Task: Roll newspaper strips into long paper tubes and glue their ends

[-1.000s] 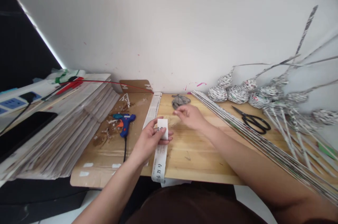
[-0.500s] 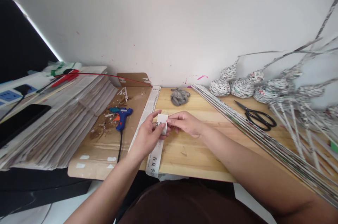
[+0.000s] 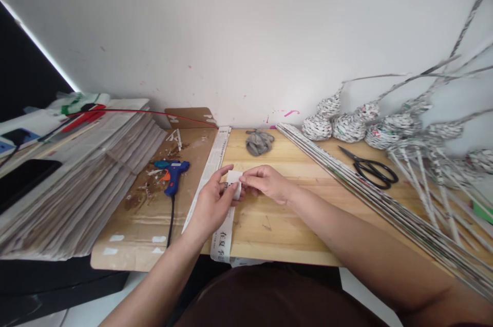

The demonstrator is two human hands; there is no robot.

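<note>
A small folded piece of printed paper (image 3: 233,179) is pinched between my two hands above the wooden table. My left hand (image 3: 215,197) grips its lower left part, thumb on top. On the paper's right edge, the thumb and fingers of my right hand (image 3: 265,183) are pressed together. Beneath my left hand, a long newspaper strip (image 3: 221,239) lies across the table and hangs over the front edge. A grey crumpled cloth (image 3: 259,142) rests just beyond my hands.
On cardboard (image 3: 134,234) at the left lies a blue glue gun (image 3: 175,177), beside a newspaper stack (image 3: 96,178). To the right are rolled paper sticks (image 3: 346,188), black scissors (image 3: 372,169) and several woven paper shapes (image 3: 348,128) along the wall.
The view has shifted slightly. Less of the small paper's upper part stands out above my left thumb, and both hands still hold it.
</note>
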